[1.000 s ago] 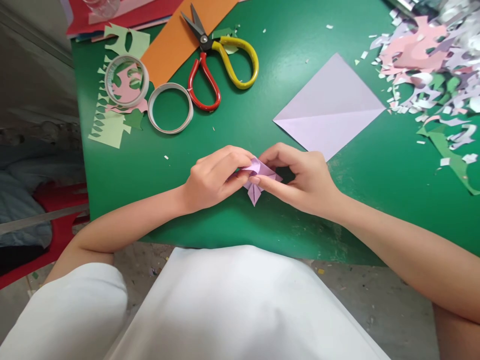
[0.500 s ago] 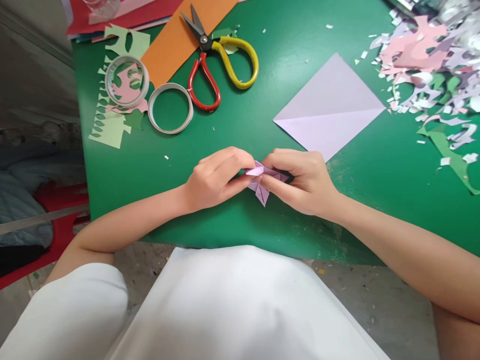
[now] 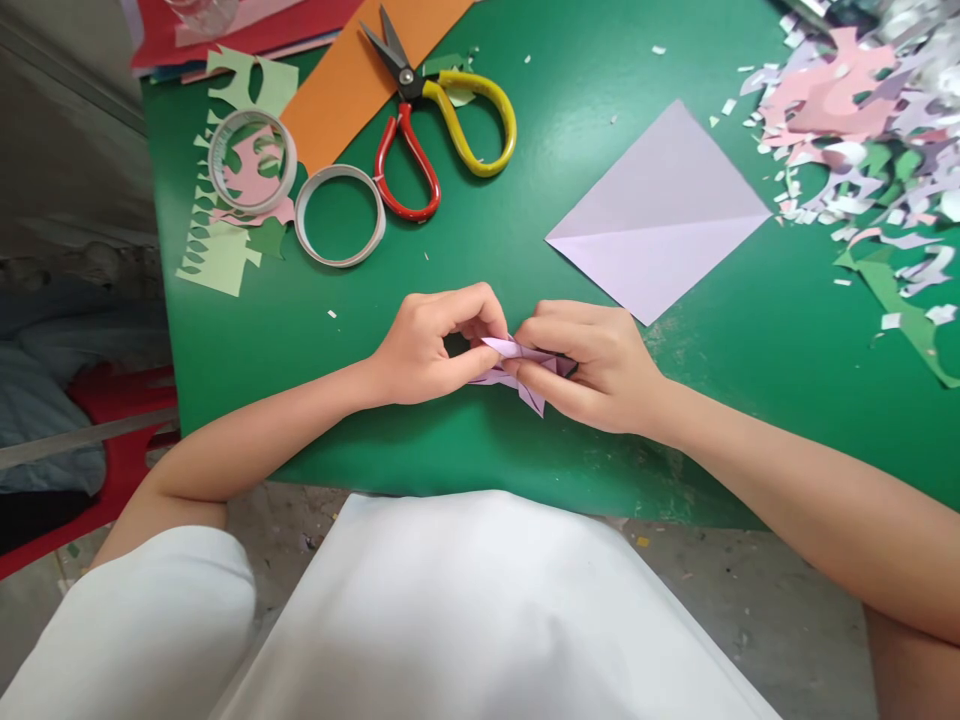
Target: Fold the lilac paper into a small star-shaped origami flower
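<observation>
We pinch the small folded lilac paper (image 3: 517, 365) btwn both hands, low over the green desk (image 3: 487, 250) near its front edge. Left hand (image 3: 431, 345) fingers nip its left end; right hand (image 3: 592, 365) fingers clamp its right part. Creased lilac sheet (image 3: 660, 215) lies just beyond; scissors (image 3: 442, 120) & two tape rings further back.

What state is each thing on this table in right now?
Folded paper: pinched between both hands.
Left hand: gripping it.
Right hand: gripping it.
Scissors: slightly open, lying flat.
Lilac sheet: creased, lying flat.
Tape rolls: lying flat.
</observation>
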